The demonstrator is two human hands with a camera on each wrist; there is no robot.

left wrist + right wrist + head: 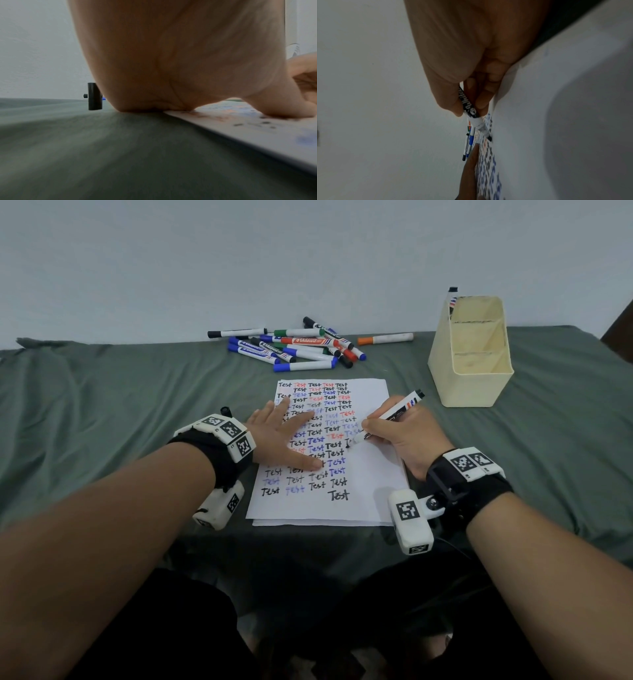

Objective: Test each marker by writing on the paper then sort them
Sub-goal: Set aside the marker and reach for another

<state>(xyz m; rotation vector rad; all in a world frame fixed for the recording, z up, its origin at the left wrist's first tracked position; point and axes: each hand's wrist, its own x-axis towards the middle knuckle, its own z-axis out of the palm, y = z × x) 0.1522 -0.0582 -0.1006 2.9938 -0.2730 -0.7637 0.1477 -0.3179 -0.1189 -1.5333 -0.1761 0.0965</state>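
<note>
A white paper (371,477) covered with rows of "Test" in black, blue and red lies on the green cloth. My left hand (286,436) lies flat on its left side, fingers spread, pressing it down. My right hand (404,429) grips an uncapped black marker (394,416), its tip (489,138) touching the paper at the right end of a row. The marker's black cap (94,96) stands upright on the cloth beside my left hand. A pile of capped markers (294,347) lies beyond the paper.
A cream divided holder (472,354) stands at the right rear with one marker (452,299) in its back compartment. An orange-capped marker (385,338) lies apart from the pile. A pale wall rises behind the table. More sheets lie under the paper.
</note>
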